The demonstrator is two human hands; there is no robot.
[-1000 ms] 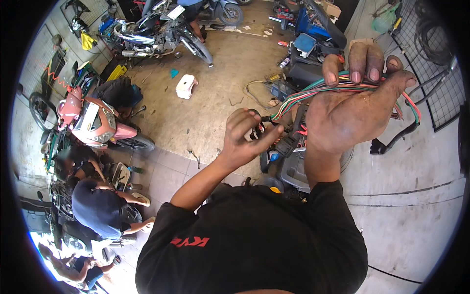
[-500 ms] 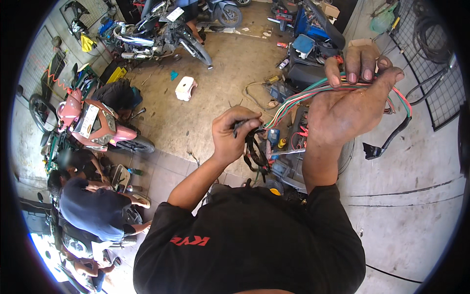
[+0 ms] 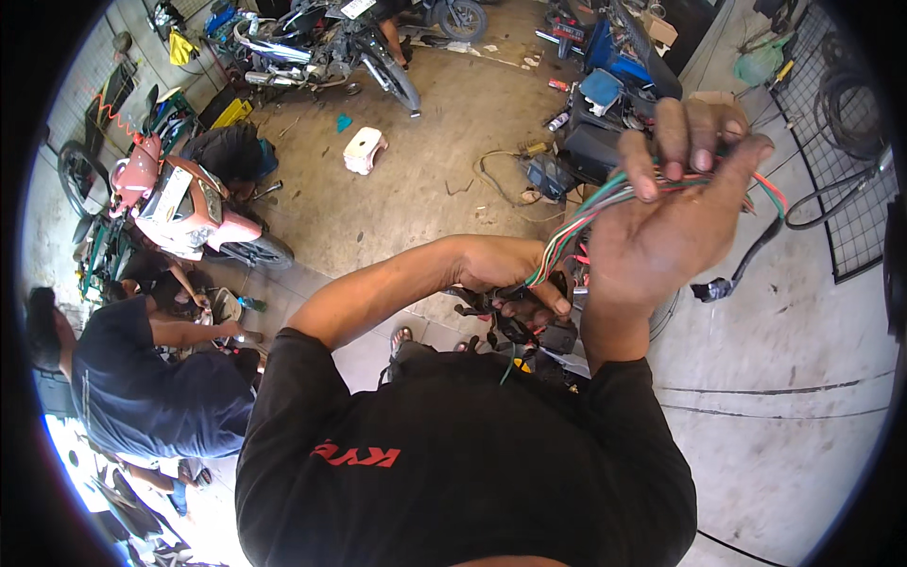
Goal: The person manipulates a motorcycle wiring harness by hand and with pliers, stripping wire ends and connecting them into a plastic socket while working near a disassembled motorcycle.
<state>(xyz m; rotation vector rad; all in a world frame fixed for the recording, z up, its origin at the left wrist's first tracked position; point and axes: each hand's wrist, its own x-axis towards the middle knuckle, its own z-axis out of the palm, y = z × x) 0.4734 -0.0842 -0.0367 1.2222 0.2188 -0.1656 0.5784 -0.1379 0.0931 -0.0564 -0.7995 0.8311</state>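
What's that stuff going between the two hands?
In the head view, a bundle of coloured wires runs from the raised right hand down to the left hand.

Your right hand [image 3: 675,222] has a bunch of coloured wires [image 3: 605,203] held up high, while your left hand [image 3: 505,274] pinches the black connectors [image 3: 529,326] lower down.

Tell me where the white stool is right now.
In the head view, the white stool stands on the concrete floor, upper left of the hands, between the pink scooter and the dark motorcycle.
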